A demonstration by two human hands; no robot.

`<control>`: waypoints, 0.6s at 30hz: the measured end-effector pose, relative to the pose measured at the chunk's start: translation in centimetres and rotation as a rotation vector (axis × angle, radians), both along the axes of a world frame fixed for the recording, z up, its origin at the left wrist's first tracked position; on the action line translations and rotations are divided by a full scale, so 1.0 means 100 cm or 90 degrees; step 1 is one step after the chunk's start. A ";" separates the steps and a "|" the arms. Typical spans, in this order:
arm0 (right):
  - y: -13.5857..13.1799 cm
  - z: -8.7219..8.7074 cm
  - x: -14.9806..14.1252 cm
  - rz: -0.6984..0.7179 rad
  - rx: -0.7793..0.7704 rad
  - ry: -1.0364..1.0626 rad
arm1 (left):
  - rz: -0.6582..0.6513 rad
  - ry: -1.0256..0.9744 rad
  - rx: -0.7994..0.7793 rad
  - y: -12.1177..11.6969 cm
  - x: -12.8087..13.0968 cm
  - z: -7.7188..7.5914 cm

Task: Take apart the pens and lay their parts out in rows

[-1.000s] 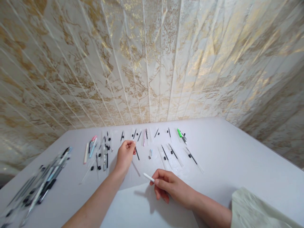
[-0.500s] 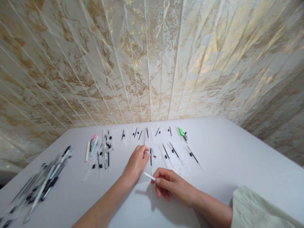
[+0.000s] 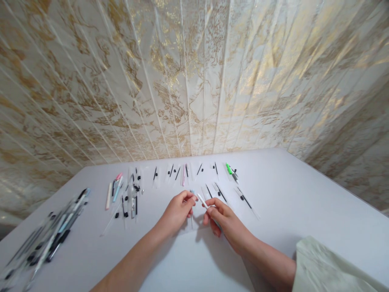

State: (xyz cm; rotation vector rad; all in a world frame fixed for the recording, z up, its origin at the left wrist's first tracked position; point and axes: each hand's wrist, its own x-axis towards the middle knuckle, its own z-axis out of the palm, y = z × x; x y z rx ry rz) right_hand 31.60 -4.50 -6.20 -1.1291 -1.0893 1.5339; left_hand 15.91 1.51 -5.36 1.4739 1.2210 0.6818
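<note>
The right hand [image 3: 221, 215] pinches the white barrel [image 3: 202, 201], its end angled toward the left hand [image 3: 181, 207], whose fingertips are drawn together; whether these grip a part cannot be told. Both hands should hold steady, barrel end facing those fingertips, clear of the black refills [image 3: 246, 200] on the surface [image 3: 298, 194].

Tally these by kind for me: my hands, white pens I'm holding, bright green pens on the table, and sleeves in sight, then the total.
Left hand and right hand: 2 hands
White pen held in the right hand: 1
Bright green pen: 1
Sleeve: 1
Total: 5
</note>
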 end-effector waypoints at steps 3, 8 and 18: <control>0.001 -0.004 -0.001 0.007 0.015 -0.042 | -0.041 -0.060 -0.058 -0.011 0.007 0.007; -0.002 -0.009 -0.004 0.048 0.042 -0.084 | 0.021 -0.116 -0.060 -0.004 0.004 0.010; -0.012 -0.004 -0.007 0.129 0.068 -0.172 | 0.077 0.154 0.041 0.024 -0.016 -0.020</control>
